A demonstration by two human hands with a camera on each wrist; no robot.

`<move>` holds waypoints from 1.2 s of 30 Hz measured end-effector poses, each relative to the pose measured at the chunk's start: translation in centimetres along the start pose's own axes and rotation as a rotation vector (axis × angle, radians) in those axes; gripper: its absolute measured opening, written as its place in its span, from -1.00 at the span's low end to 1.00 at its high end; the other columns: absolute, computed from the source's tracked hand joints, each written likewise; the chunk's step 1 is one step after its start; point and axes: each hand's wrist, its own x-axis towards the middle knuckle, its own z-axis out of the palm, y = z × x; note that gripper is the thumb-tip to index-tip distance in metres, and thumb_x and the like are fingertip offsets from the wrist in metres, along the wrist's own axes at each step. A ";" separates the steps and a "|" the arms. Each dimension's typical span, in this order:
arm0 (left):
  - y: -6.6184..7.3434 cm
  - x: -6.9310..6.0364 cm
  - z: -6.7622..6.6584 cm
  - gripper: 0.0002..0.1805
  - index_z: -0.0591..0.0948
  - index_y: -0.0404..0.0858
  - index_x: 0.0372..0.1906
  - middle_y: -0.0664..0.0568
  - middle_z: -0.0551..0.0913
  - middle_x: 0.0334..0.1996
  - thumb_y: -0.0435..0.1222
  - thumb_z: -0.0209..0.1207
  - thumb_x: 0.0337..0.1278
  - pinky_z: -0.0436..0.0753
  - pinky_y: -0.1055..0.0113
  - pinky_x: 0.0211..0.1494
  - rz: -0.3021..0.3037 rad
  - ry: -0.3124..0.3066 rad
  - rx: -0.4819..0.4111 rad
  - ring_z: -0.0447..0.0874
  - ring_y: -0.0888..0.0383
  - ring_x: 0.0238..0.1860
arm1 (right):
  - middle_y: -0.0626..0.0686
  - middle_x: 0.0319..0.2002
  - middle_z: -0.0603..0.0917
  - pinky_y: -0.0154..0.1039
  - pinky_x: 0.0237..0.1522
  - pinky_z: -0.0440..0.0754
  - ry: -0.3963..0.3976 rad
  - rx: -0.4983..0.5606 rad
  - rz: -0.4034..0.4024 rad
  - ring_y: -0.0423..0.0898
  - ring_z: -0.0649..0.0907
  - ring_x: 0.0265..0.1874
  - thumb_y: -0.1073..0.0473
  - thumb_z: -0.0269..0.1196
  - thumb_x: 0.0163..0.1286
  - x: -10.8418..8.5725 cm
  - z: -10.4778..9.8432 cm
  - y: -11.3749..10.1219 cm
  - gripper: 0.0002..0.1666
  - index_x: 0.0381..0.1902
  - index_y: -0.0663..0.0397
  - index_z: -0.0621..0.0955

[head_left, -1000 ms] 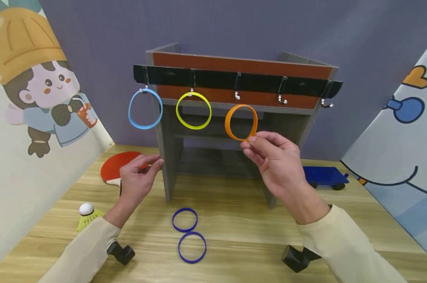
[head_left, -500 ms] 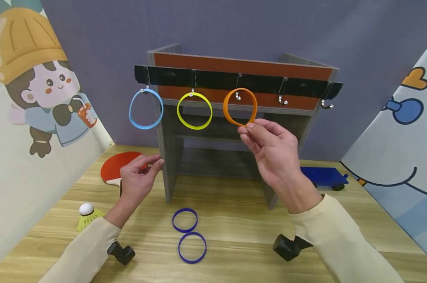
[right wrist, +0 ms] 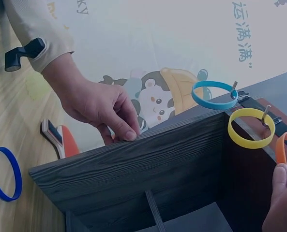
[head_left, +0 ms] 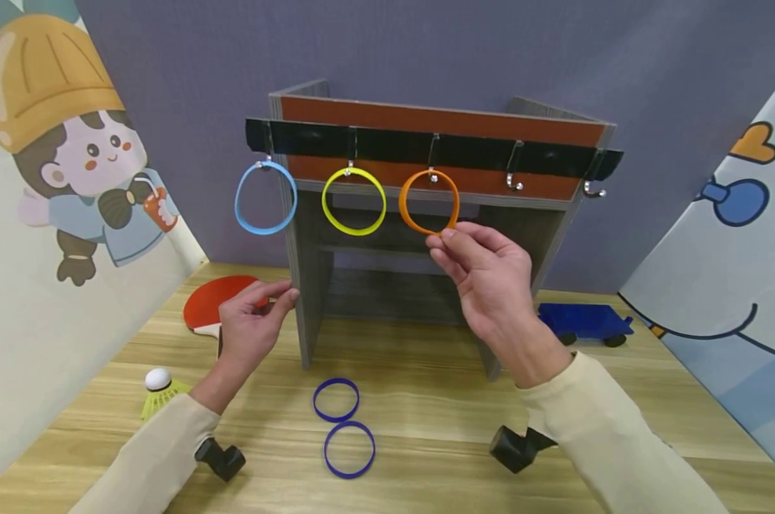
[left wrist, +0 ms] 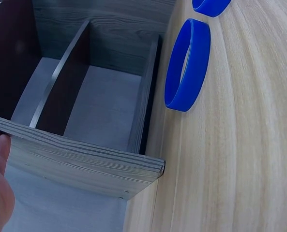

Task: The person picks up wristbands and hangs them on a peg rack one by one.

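Note:
My right hand pinches the lower edge of an orange band, whose top is at the middle hook; whether it rests on the hook I cannot tell. A light blue band and a yellow band hang on the two hooks to the left. My left hand holds the left side panel of the grey shelf between thumb and fingers; in the right wrist view its thumb lies on the panel's edge. Two dark blue bands lie on the table in front.
Two bare hooks are on the right of the black strip. A red paddle and a yellow shuttlecock lie at the left. Behind my right forearm sits a blue wheeled toy.
The orange band has gone up with my right hand to the middle hook, then slightly down and left. My left hand keeps its place on the panel.

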 end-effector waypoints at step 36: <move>3.0 0.5 0.4 -0.78 0.66 -0.59 -0.31 -0.27 0.61 -0.51 -0.73 0.29 -0.20 0.58 0.56 -0.41 -0.021 -0.001 0.048 0.65 0.30 -0.44 | 0.27 -0.34 0.65 -0.06 -0.25 0.67 -0.095 -0.369 0.152 0.06 0.72 -0.41 0.42 0.36 0.14 -3.8 -4.6 5.1 -0.80 -0.27 0.38 0.60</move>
